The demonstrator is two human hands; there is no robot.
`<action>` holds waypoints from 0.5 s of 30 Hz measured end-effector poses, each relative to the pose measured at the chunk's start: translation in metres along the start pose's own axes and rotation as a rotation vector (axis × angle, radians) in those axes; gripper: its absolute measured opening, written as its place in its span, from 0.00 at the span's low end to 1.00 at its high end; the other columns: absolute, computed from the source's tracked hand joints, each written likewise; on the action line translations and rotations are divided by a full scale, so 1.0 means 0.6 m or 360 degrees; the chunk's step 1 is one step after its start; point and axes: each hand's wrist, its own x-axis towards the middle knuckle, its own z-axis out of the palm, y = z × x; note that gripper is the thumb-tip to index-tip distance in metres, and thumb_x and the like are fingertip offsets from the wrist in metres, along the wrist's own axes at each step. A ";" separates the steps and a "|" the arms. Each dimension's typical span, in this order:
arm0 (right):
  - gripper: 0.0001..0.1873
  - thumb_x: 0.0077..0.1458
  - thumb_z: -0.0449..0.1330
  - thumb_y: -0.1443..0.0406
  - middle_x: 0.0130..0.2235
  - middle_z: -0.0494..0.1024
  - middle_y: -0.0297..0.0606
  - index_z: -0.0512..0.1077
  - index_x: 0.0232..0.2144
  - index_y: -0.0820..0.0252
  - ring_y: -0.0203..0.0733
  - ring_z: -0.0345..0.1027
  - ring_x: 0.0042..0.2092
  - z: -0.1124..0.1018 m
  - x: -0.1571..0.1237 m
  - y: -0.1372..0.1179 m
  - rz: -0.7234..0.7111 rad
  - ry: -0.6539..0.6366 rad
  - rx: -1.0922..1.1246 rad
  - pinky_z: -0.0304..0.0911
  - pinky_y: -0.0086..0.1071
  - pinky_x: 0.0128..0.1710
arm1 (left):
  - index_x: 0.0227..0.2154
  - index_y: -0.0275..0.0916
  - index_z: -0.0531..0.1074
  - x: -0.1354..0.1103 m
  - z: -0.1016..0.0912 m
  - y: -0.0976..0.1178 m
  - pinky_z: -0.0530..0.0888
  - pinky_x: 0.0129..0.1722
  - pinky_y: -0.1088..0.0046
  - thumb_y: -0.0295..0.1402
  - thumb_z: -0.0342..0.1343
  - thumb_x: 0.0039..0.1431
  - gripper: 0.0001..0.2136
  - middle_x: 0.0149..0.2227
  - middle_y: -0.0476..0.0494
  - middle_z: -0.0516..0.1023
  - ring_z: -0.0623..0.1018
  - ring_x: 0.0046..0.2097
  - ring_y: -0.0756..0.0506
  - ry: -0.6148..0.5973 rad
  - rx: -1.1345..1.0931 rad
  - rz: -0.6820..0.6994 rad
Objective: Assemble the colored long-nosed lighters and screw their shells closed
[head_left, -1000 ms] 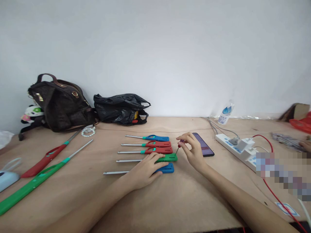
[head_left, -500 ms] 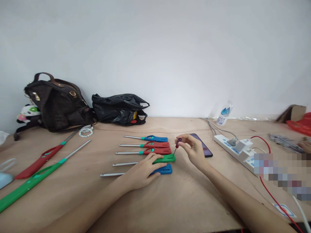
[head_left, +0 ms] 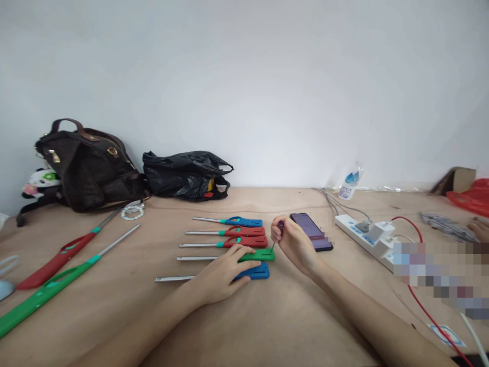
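Observation:
My right hand (head_left: 296, 244) is closed around a small dark red screwdriver (head_left: 281, 224), its handle mostly covered by fingers. The thin shaft points down to the end of a green gas lighter (head_left: 267, 254) on the table. Across that lighter's handle lies my left hand (head_left: 225, 272), its fingers gripping it, while the thumb rests at a blue gas lighter (head_left: 262, 271) nearer me. Beyond them, in the same row, are two red lighters, one nearer (head_left: 248, 241) and one farther (head_left: 252, 231), and another blue lighter (head_left: 246, 222).
Left lie a longer red lighter (head_left: 57, 260) and green lighter (head_left: 49, 290). A dark bag (head_left: 95, 173), black plastic bag (head_left: 183, 176) and bead bracelet (head_left: 132, 211) are behind. Rightward are a phone (head_left: 311, 232), power strip (head_left: 346, 223), bottle (head_left: 349, 186) and another person's hand (head_left: 479, 227).
My right hand's fingers have curled further around the screwdriver handle, and the wrist has turned. The shaft still meets the green lighter's end. My left hand stays in place; the view has shifted slightly.

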 end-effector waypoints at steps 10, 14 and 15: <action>0.15 0.57 0.58 0.51 0.27 0.63 0.32 0.60 0.32 0.53 0.38 0.57 0.28 0.005 -0.009 -0.013 0.0083 -0.0159 0.0117 0.57 0.33 0.31 | 0.54 0.43 0.68 0.003 -0.006 0.006 0.68 0.55 0.56 0.30 0.50 0.65 0.16 0.54 0.38 0.66 0.67 0.55 0.38 -0.0056 0.0065 -0.0022; 0.16 0.56 0.59 0.50 0.28 0.62 0.34 0.64 0.31 0.55 0.39 0.56 0.29 0.000 -0.008 -0.013 0.0127 -0.0152 0.0193 0.56 0.33 0.31 | 0.54 0.44 0.68 0.003 -0.005 0.005 0.68 0.55 0.57 0.30 0.50 0.65 0.16 0.54 0.39 0.66 0.66 0.56 0.38 -0.0060 0.0055 -0.0025; 0.17 0.57 0.58 0.50 0.27 0.61 0.33 0.65 0.31 0.56 0.39 0.55 0.29 -0.002 -0.007 -0.012 0.0136 -0.0156 0.0208 0.55 0.33 0.31 | 0.54 0.44 0.68 0.003 -0.004 0.005 0.68 0.55 0.57 0.31 0.50 0.65 0.16 0.55 0.39 0.66 0.66 0.56 0.38 -0.0064 0.0056 -0.0023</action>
